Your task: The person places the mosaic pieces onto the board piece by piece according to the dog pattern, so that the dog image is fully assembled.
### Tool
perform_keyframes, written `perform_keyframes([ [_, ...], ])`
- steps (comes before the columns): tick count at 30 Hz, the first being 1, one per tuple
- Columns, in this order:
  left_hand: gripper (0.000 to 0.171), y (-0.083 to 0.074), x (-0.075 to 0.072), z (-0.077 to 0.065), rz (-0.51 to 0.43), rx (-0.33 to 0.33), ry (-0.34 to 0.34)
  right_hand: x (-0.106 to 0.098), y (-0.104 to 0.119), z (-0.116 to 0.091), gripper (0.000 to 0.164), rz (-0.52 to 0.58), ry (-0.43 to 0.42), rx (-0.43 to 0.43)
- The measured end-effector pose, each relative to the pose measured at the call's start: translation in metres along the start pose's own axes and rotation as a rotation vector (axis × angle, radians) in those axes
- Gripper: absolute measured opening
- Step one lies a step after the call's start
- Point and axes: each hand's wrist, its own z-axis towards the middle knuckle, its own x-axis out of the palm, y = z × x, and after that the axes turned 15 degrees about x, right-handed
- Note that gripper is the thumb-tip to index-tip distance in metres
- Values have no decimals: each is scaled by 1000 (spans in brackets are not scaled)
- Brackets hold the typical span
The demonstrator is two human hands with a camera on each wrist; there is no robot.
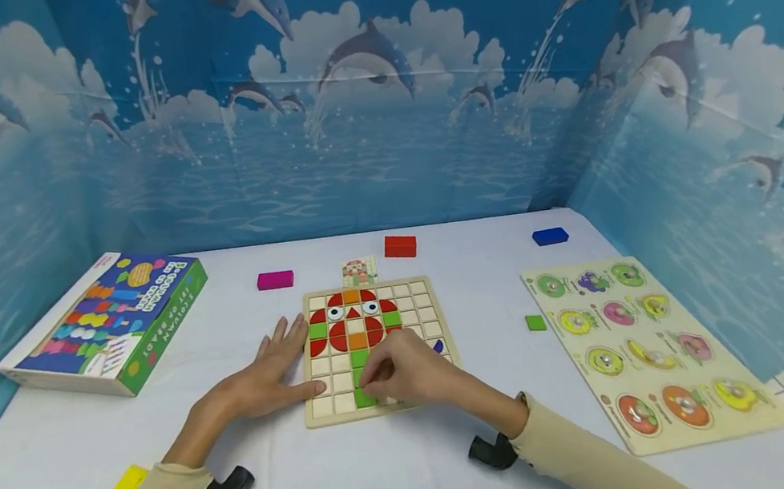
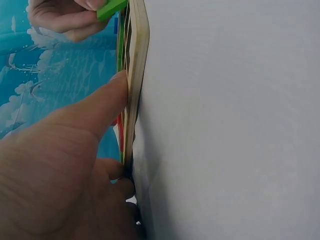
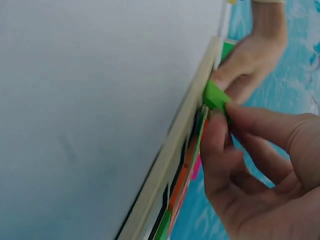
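Observation:
A square wooden grid board point(image 1: 323, 407) lies on the white table, partly filled with red, green and orange tiles that make an owl-like face with two white eye pieces. A column of green tiles point(image 1: 359, 359) runs down below the face. With thumb and fingertips my right hand point(image 1: 411, 365) pinches a small green tile point(image 3: 216, 96) at the lower end of that column, tilted in the right wrist view. My left hand point(image 1: 270, 381) rests spread along the board's left edge, thumb on its rim. A small blue piece point(image 1: 438, 346) shows beside the right hand.
Behind the board lie a pattern card point(image 1: 359, 271), a red block point(image 1: 400, 246) and a magenta block point(image 1: 275, 280). A toy box point(image 1: 110, 321) stands left, a yellow block point(image 1: 130, 482) near the left sleeve. Rightward are a green tile point(image 1: 535, 322), blue block point(image 1: 550, 236) and fruit puzzle board point(image 1: 654, 352).

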Motion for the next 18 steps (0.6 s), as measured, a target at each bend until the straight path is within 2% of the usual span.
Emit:
perform_keyframes([
  [5,114,-3,1,-1,-15,-5,-3,8,2,0,7,-73,-57,-1],
  [11,113,-4,1,-2,-13,-4,-4,7,0,1,7,-82,-47,-33],
  [18,115,-2,-1,-2,-24,10,-4,6,-1,1,10,-71,-43,-19],
])
